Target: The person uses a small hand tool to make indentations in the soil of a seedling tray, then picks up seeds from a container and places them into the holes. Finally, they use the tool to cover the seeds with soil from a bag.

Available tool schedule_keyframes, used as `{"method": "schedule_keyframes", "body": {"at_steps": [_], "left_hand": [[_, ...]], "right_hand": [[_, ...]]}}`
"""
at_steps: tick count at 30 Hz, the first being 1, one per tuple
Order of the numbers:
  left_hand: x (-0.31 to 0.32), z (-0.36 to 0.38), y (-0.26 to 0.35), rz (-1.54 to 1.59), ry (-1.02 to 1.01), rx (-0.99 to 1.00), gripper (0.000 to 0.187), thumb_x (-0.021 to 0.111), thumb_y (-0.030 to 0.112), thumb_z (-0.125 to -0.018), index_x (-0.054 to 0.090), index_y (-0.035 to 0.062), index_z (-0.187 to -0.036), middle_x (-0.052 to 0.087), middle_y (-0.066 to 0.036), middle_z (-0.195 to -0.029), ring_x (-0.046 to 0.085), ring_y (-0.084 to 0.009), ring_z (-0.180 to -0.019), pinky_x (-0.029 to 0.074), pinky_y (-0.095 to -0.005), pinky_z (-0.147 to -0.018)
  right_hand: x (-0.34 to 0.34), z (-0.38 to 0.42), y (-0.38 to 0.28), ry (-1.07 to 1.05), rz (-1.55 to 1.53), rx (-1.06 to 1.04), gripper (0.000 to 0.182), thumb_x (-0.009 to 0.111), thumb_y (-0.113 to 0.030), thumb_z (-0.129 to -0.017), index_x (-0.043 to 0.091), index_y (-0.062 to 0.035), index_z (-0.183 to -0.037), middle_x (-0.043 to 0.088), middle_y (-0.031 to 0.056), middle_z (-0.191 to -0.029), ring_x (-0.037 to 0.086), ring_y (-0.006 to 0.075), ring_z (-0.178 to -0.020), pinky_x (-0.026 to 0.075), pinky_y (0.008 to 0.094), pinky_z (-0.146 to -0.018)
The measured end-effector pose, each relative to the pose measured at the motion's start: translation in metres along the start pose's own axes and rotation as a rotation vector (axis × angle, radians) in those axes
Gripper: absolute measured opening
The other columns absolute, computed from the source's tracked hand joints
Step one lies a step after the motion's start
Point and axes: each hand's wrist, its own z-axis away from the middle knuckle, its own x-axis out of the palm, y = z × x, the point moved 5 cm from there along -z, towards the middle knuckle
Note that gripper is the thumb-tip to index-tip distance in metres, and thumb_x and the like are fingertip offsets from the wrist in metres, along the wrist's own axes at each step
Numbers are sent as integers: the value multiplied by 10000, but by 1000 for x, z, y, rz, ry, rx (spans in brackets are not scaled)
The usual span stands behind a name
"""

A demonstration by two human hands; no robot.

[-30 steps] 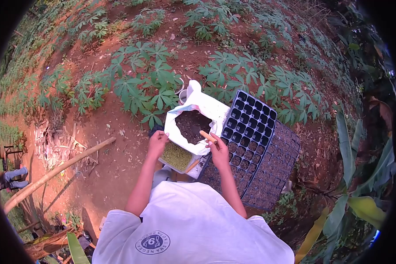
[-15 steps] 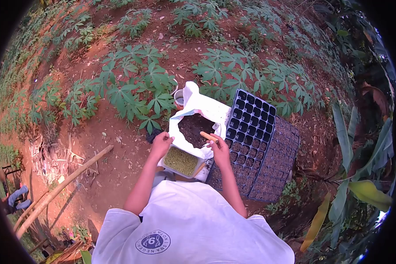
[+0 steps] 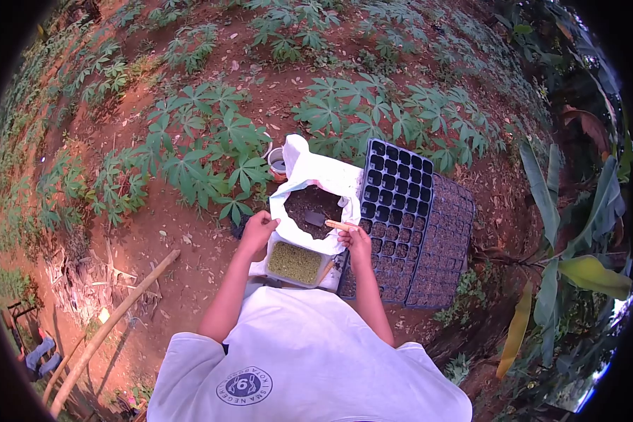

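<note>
person in white shirt [image 3: 295, 359], seen from above, both arms reaching forward to the white sack [image 3: 316, 179], the landmark here.
left hand [image 3: 258, 231]: at the sack's near left rim, fingers curled closed on the cloth edge.
right hand [image 3: 357, 240]: at the sack's near right rim, fingers closed round the wooden handle [image 3: 340, 226] of a small trowel whose blade [image 3: 315, 219] lies on the dark soil [image 3: 314, 206] inside the sack.
tub of green seed [image 3: 295, 262]: just nearer than the sack, touching it, full.
seedling trays [image 3: 401, 221]: right of the sack, overlapping. near cells hold soil; the far rows of the upper tray are empty, so filling appears partly done, with those rows left.
small pot [image 3: 278, 162]: just beyond the sack's left corner.
cassava plants [image 3: 211, 151]: beyond the sack, on red earth.
bamboo pole [image 3: 112, 327]: well left of the sack.
</note>
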Motion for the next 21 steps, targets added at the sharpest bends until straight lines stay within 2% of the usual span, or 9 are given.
{"method": "schedule_keyframes", "body": {"at_steps": [5,18,21], "left_hand": [[-4,-8,-3,-26,-36,34,202,667,172,-824,551,18,-763,555,-9,-699,484,-89,-662,409,-258,-616],[-18,-16,-15,-64,-77,74,160,647,146,-836,568,18,-781,604,-31,-737,545,-105,-686,440,-257,-650],[-19,-19,-22,-48,-88,56,143,639,135,-841,570,18,-797,612,-36,-750,559,-111,-698,451,-260,-665]], "right_hand": [[3,1,12,28,-37,66,258,458,-173,-956,585,-13,-1115,651,56,-831,610,107,-688,441,218,-612],[-4,13,13,94,-56,52,245,471,-207,-943,589,-35,-1071,636,39,-799,603,98,-672,437,222,-600],[-8,16,15,123,-40,66,251,445,-198,-958,582,-20,-1068,621,39,-783,582,106,-678,445,229,-626]]}}
